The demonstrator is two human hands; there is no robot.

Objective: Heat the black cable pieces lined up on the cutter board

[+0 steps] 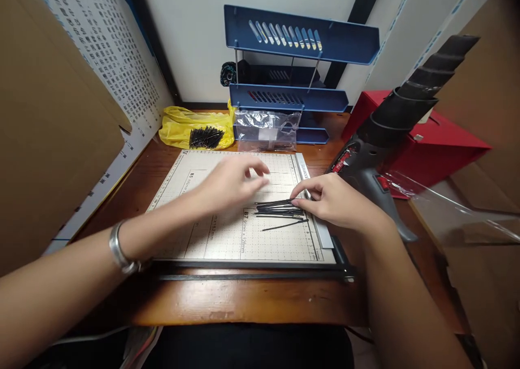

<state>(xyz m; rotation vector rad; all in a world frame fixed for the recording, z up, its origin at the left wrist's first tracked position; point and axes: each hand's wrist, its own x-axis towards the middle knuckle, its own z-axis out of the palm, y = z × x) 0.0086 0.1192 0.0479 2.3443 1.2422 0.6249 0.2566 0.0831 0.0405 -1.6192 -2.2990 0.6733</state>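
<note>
Thin black sticks (278, 211) lie side by side on a gridded cutting board (219, 239), near its right edge; one lies slightly apart at the front. The thumb and forefinger of my right hand (329, 201) are closed on the right end of the rearmost stick. Above the board, left of that hand, hovers my left hand (239, 179), its thumb and fingers apart with nothing between them. A metal strip (314, 201) runs along the board's right side, partly hidden under my right hand.
Behind the board are a yellow bag (174, 125) with a black bundle (206, 137), a clear plastic bag (266, 133) and a blue tiered rack (300, 33). A heat gun (382, 125) and a red box (439, 152) stand at the right. Cardboard (52, 114) rises at the left.
</note>
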